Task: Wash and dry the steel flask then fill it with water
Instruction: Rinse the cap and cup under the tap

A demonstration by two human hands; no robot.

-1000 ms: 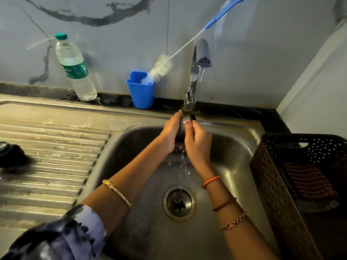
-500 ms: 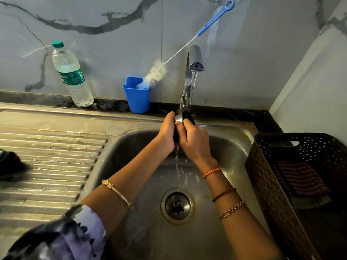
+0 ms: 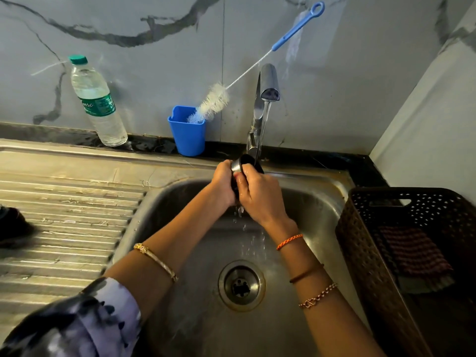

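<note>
A steel flask (image 3: 241, 163) with a dark body is held over the sink basin (image 3: 304, 202), its open steel mouth tilted up under the tap (image 3: 268, 86). A thin stream of water runs from the tap onto it and drips down toward the drain (image 3: 241, 286). My left hand (image 3: 223, 185) grips the flask from the left. My right hand (image 3: 258, 195) wraps around it from the right. Most of the flask's body is hidden between my two hands.
A blue cup (image 3: 187, 132) holding a long bottle brush (image 3: 213, 101) stands behind the sink. A plastic water bottle (image 3: 96, 104) leans against the wall at left. A dark object (image 3: 13, 225) lies on the ribbed drainboard (image 3: 67, 228). A brown basket (image 3: 386, 248) with a cloth (image 3: 414, 253) sits at right.
Both hands have lifted the flask slightly toward the tap, and its steel mouth now shows above my fingers. My fingers have curled more tightly around it.
</note>
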